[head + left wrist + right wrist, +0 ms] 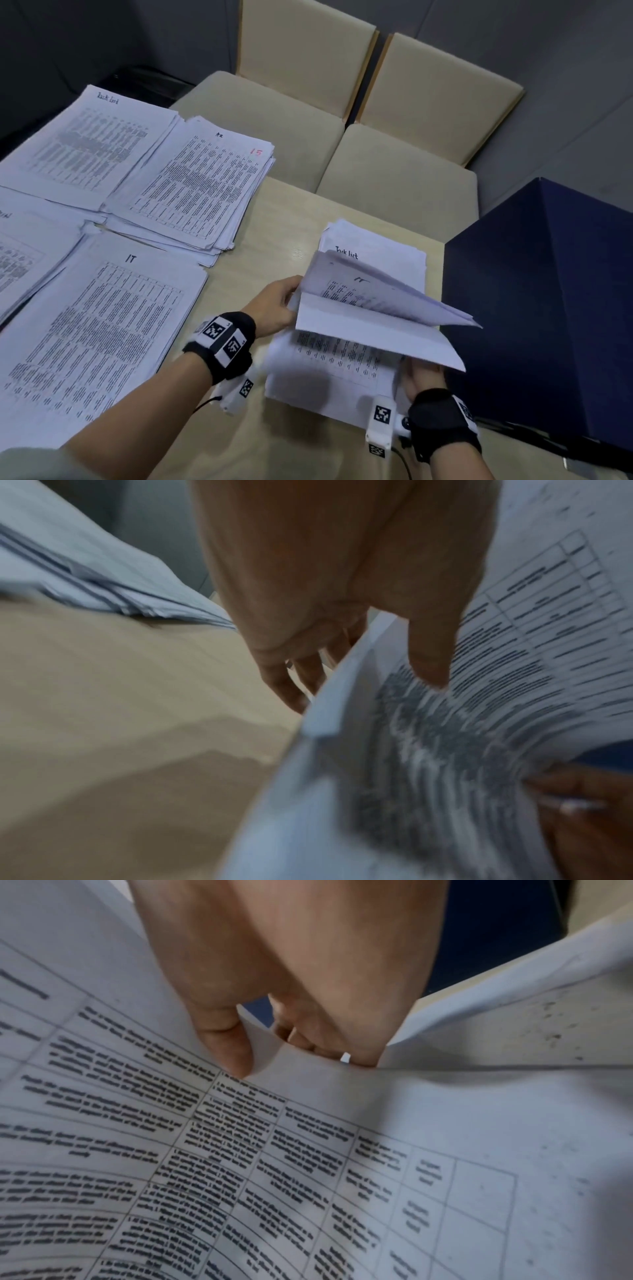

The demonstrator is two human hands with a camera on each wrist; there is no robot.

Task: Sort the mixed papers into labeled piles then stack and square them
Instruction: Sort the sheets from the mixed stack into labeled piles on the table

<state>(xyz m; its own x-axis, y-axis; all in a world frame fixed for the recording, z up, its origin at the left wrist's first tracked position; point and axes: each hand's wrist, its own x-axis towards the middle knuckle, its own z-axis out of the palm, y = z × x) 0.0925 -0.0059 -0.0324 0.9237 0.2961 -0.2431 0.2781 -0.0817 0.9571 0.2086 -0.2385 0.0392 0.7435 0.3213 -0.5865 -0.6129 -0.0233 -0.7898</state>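
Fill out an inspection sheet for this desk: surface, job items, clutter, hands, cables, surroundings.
Surface: light wooden table, bare strip between the piles.
Job's things: sorted piles at left, headed Task list, IT and one marked 15 in red; a fourth pile is cut off by the frame. The mixed stack lies near the right edge, with lifted sheets raised above it.
Clutter: nothing seen.
Hands: left hand grips the lifted sheets' left edge; right hand holds them from beneath.
Cables: thin black leads at the wrist cameras.
Surroundings: two beige chairs; dark blue box at right.
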